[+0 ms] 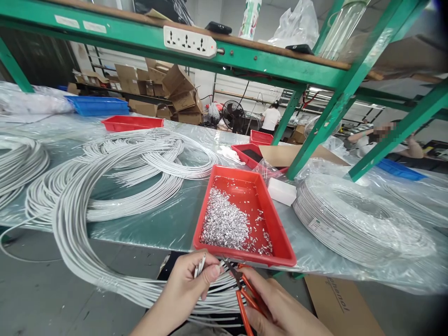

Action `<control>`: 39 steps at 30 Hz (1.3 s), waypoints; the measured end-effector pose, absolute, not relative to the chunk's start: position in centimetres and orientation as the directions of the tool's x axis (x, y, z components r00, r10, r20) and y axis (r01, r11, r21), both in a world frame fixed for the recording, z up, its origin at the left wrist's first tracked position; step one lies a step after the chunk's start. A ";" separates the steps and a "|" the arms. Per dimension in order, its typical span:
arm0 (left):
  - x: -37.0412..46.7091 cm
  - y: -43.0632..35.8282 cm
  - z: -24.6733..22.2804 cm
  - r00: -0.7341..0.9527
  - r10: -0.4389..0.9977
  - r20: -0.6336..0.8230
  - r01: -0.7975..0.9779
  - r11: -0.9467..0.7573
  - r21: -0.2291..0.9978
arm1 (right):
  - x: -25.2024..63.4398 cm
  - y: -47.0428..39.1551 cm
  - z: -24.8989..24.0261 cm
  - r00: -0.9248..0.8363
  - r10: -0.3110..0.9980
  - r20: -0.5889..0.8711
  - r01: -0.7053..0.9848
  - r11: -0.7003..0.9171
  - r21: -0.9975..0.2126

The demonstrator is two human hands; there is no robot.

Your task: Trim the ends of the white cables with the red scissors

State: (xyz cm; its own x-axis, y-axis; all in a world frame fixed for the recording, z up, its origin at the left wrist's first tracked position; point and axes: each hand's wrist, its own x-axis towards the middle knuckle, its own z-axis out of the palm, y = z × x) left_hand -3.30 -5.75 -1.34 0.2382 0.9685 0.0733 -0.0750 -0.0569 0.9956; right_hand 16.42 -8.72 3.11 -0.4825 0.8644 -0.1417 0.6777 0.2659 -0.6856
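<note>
The left hand (191,277) grips white cable ends (199,266); the right hand (275,301) grips orange-handled pliers (242,304), tips near the left thumb, just before the red tray (276,219) of silvery pieces (224,224)

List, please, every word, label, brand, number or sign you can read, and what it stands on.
"phenol": on the cardboard at lower right; any earlier letters cannot be made out.
Two white labels on the green shelf beam: too blurred.
Label on the wrapped cable coil: too small.
Printed canister: too blurred.
</note>
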 end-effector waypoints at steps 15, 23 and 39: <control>-3.2 -5.8 -1.9 0.443 0.896 -0.040 -0.203 0.143 0.969 | 15.5 -7.9 0.5 -0.328 0.945 -0.008 -0.025 -0.017 -1.000; -3.4 -6.3 -1.1 0.531 0.846 0.041 -0.029 -0.030 0.999 | 11.3 -5.8 -0.8 -0.478 0.869 -0.127 -0.441 -0.363 -0.821; -2.8 -5.3 -0.8 0.400 0.916 0.039 -0.199 0.046 0.979 | 10.9 -5.5 -0.9 -0.392 0.913 -0.116 -0.440 -0.296 -0.848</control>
